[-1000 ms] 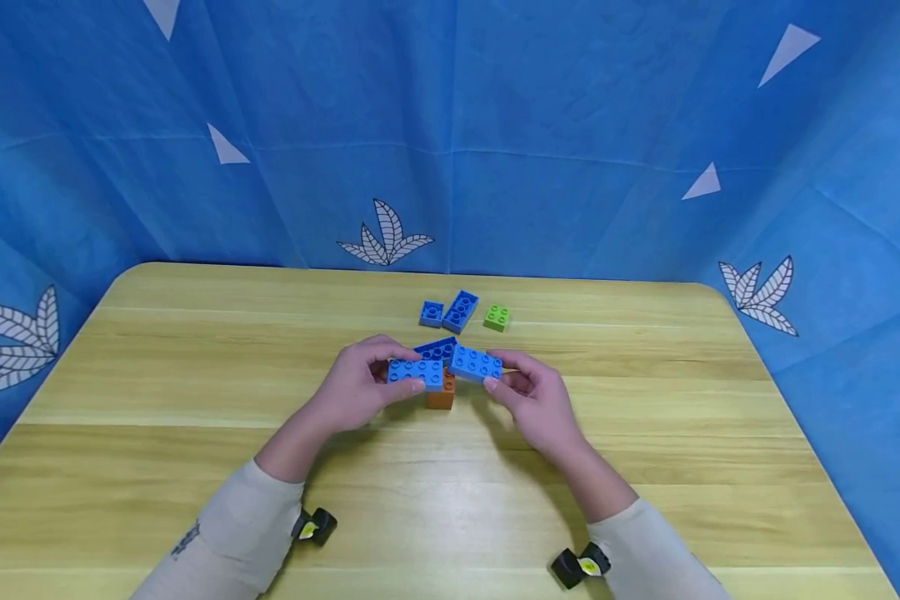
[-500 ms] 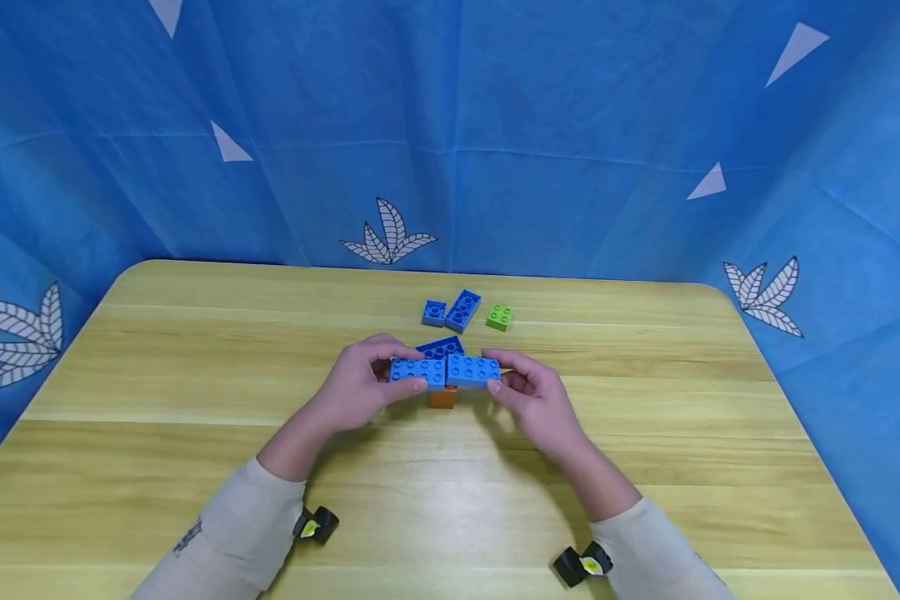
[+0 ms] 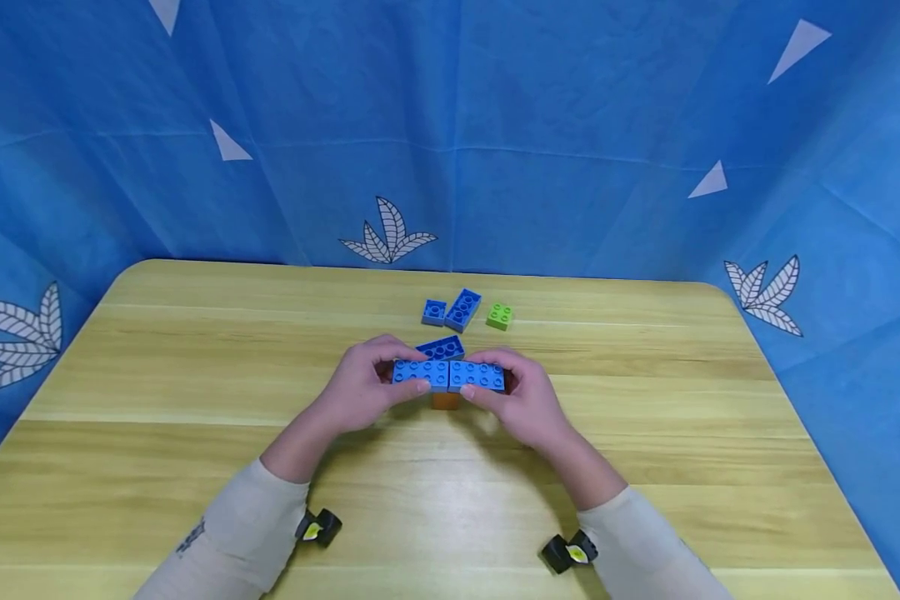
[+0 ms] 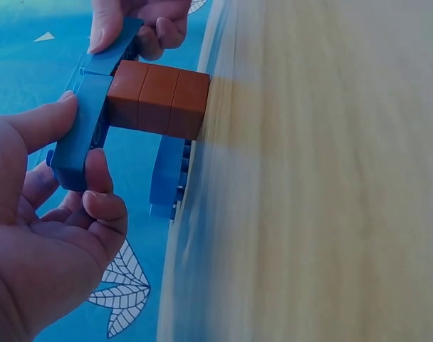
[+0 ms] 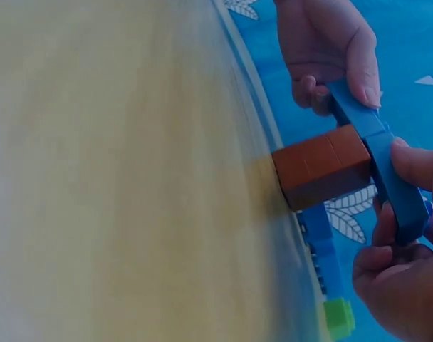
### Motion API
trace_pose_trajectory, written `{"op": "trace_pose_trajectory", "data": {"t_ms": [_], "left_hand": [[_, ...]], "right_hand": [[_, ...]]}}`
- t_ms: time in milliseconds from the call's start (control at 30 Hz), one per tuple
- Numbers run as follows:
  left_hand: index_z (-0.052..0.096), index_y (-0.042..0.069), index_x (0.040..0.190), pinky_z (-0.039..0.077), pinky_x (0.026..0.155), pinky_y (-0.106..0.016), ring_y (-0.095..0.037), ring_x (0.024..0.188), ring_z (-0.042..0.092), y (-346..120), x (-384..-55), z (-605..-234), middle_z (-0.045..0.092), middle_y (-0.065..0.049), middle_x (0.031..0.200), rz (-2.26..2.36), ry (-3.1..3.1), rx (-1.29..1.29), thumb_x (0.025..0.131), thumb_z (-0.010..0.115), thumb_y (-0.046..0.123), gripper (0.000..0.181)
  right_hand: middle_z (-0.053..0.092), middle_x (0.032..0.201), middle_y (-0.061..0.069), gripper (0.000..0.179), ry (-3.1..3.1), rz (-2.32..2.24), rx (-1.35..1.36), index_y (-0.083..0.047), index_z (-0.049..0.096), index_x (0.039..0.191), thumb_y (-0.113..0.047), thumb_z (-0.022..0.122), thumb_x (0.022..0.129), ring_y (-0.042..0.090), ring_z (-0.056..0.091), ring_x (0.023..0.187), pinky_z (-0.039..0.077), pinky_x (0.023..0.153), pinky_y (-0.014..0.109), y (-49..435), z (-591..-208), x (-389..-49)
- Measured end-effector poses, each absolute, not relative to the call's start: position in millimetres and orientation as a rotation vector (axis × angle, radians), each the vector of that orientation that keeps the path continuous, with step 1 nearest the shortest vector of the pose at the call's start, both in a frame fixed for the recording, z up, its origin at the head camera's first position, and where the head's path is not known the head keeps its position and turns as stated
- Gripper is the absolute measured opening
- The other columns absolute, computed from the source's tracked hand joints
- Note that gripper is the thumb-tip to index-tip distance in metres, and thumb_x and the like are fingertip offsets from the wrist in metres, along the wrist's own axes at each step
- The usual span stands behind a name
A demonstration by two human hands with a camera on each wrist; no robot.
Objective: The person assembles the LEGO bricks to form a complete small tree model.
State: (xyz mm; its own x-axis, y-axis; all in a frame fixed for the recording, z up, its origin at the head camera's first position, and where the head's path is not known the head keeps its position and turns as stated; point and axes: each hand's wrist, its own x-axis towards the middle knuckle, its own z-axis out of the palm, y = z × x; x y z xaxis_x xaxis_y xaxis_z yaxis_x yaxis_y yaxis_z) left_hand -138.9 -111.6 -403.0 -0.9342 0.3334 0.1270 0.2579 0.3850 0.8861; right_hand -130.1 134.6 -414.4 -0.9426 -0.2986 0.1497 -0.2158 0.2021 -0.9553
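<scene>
Two blue building bricks meet end to end over an upright stack of three orange-brown bricks point(image 4: 158, 98). My left hand point(image 3: 362, 388) pinches the left blue brick point(image 4: 83, 139), thumb on the near side and fingers at the far side. The right blue brick point(image 5: 398, 187) is gripped the same way by my right hand point(image 3: 522, 402). Both bricks lie across the stack's top and stick out to either side; whether they are pressed fully down I cannot tell. In the head view the blue bricks hide most of the stack.
Just behind the stack lies a blue brick point(image 3: 441, 348), hollow side showing. Farther back are a small blue brick point(image 3: 433, 312), a longer blue brick point(image 3: 462, 310) and a green brick point(image 3: 499, 316). A blue patterned cloth point(image 3: 570, 150) hangs behind the wooden table point(image 3: 195, 333).
The right blue brick has swung from a tilt into line with the left one, and their ends now meet. My right hand has slid left along its brick. The left hand has barely moved.
</scene>
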Motion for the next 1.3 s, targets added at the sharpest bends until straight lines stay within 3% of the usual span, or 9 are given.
{"op": "trace_pose_trajectory", "data": {"t_ms": [433,567,700,933,1067,1167,1300], "left_hand": [[0.075,0.012,0.112,0.042,0.064,-0.033,-0.023,0.077,0.050,-110.9,-139.1,-402.6,0.061,-0.001,0.098,1.593,2.576,0.567,0.088,0.080,0.021,0.027],[0.074,0.011,0.112,0.040,0.063,-0.032,-0.022,0.075,0.049,-113.6,-139.9,-404.5,0.060,-0.002,0.096,1.581,2.585,0.573,0.088,0.080,0.021,0.026],[0.074,0.011,0.113,0.041,0.062,-0.032,-0.022,0.074,0.049,-115.7,-140.1,-405.4,0.059,-0.002,0.096,1.576,2.581,0.581,0.088,0.080,0.022,0.028],[0.074,0.012,0.115,0.040,0.062,-0.032,-0.023,0.072,0.049,-120.0,-142.1,-404.1,0.058,-0.003,0.095,1.592,2.557,0.584,0.087,0.081,0.023,0.031],[0.071,0.006,0.117,0.045,0.069,-0.035,-0.027,0.080,0.053,-124.4,-147.3,-407.0,0.062,-0.010,0.098,1.713,2.454,0.516,0.098,0.067,0.024,0.027],[0.068,-0.001,0.119,0.049,0.078,-0.039,-0.029,0.088,0.056,-127.3,-156.5,-412.1,0.064,-0.015,0.103,1.796,2.433,0.333,0.104,0.054,0.018,0.027],[0.067,0.000,0.119,0.050,0.082,-0.038,-0.027,0.093,0.058,-126.9,-171.1,-422.9,0.064,-0.012,0.106,1.641,2.594,0.245,0.096,0.059,-0.002,0.025]], "right_hand": [[0.065,0.103,0.005,0.025,2.505,-1.746,-0.562,-0.010,0.074,0.111,-0.013,0.080,0.087,0.024,0.054,0.084,0.046,0.065,0.029,134.2,-411.9,-133.9],[0.064,0.113,0.009,0.038,2.410,-1.855,-0.518,-0.005,0.068,0.124,-0.010,0.079,0.088,0.024,0.057,0.087,0.049,0.069,0.027,133.1,-419.6,-131.1],[0.063,0.119,0.013,0.050,2.265,-2.065,-0.422,0.004,0.058,0.131,0.002,0.078,0.085,0.023,0.058,0.085,0.048,0.067,0.023,135.8,-430.5,-128.5],[0.063,0.096,0.020,0.039,2.158,-2.267,-0.415,0.006,0.063,0.119,0.010,0.076,0.082,0.020,0.058,0.076,0.048,0.063,0.023,142.8,-441.7,-128.3],[0.065,0.094,0.020,0.038,2.155,-2.283,-0.407,0.006,0.065,0.116,0.010,0.077,0.081,0.020,0.059,0.075,0.049,0.063,0.023,143.9,-444.1,-128.5],[0.065,0.093,0.021,0.037,2.148,-2.297,-0.401,0.007,0.065,0.115,0.012,0.077,0.080,0.020,0.059,0.075,0.049,0.063,0.023,144.5,-444.9,-128.3],[0.064,0.093,0.023,0.036,2.140,-2.308,-0.408,0.007,0.066,0.114,0.012,0.077,0.080,0.021,0.058,0.074,0.049,0.062,0.023,145.3,-446.1,-128.3]]}}
